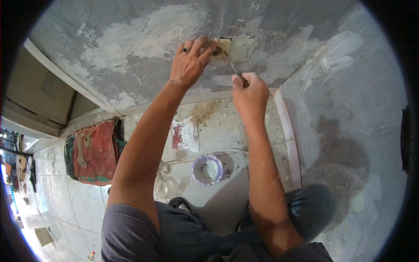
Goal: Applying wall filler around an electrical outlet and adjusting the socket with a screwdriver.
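Note:
A small cream-coloured wall plate [224, 45] with a dark hole sits low in the grey plastered wall [150, 65]. Against its left side rests my left hand [190, 61], fingers apart and bent, the nearest fingertips touching the plate's edge; a ring is on one finger. My right hand [252, 94] is closed round the dark handle of a thin tool that looks like a screwdriver [232, 65]. Its metal shaft slants up to the plate's lower right part; the exact tip is hard to make out. Pale, rough filler [244, 46] lies just right of the plate.
On the tiled floor stands a purple-rimmed bowl [207, 170] with whitish paste, near a white-and-red scrap [185, 134] and a pale hose [205, 154]. Sandy debris [206, 112] lies at the wall's foot. A worn red bag [95, 150] is left, a side wall [349, 126] right.

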The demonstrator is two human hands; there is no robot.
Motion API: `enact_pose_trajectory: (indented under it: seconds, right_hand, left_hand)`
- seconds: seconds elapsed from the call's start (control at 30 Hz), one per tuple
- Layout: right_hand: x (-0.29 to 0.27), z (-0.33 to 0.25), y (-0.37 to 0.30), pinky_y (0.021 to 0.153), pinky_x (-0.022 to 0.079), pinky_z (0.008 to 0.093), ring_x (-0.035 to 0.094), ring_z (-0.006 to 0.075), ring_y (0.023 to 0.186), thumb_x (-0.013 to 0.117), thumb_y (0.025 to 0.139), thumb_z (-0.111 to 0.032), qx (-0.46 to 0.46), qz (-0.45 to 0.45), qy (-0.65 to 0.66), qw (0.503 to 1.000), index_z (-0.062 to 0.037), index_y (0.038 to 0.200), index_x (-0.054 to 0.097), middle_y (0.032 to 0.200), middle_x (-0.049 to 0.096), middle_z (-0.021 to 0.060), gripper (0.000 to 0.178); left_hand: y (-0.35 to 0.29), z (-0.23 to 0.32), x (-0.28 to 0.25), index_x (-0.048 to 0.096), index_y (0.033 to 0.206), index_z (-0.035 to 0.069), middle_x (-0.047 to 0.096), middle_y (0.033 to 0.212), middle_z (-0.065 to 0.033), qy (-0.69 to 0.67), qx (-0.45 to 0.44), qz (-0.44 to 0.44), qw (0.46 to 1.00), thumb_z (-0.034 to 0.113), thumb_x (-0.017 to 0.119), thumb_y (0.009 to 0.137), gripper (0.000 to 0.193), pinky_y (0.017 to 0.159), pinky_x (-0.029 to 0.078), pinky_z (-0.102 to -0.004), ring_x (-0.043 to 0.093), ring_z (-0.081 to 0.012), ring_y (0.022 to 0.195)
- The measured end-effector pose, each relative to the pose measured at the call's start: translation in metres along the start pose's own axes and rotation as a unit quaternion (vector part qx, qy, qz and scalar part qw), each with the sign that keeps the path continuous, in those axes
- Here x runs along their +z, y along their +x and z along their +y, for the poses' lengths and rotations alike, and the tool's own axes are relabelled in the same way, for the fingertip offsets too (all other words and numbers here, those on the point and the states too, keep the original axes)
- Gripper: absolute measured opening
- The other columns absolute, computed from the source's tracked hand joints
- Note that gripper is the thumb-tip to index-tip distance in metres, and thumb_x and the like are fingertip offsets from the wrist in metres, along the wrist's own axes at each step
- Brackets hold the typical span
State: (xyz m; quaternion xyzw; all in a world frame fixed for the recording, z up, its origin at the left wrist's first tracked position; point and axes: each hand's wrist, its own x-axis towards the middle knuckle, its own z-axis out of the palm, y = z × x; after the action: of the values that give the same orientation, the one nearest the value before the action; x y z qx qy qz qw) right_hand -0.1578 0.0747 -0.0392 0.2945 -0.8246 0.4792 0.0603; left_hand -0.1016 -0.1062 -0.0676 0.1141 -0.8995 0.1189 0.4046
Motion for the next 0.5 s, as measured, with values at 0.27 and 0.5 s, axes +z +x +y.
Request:
enact_pose_trajectory:
  seconds: [0.27,0.5]
  right_hand:
    - [0.007,-0.014,-0.004,0.055,0.049,0.0415,0.065,0.0324,0.061,0.056,0.092,-0.018,-0.037,0.033,-0.093,0.994,-0.0006,0.077,0.061,0.068,0.065,0.0165,0.023]
    - [-0.010,0.037,0.023,0.039,0.024,0.0213,0.033,0.0069,0.045,0.055,0.092,-0.014,0.421,-0.230,0.712,0.514,-0.0055,0.098,0.049,0.083,0.055,0.0072,0.012]
  left_hand:
    - [0.006,-0.001,0.004,0.050,0.133,0.025,0.049,0.123,-0.0023,-0.014,0.012,0.027,0.999,0.018,0.072,0.073,0.064,0.089,0.042,-0.0399,0.050,-0.0244,0.108]
    - [0.010,0.003,0.002,0.047,0.135,0.023,0.049,0.122,-0.0033,-0.019,0.017,0.039,0.999,0.014,0.072,0.072,0.069,0.089,0.044,-0.0369,0.050,-0.0247,0.106]
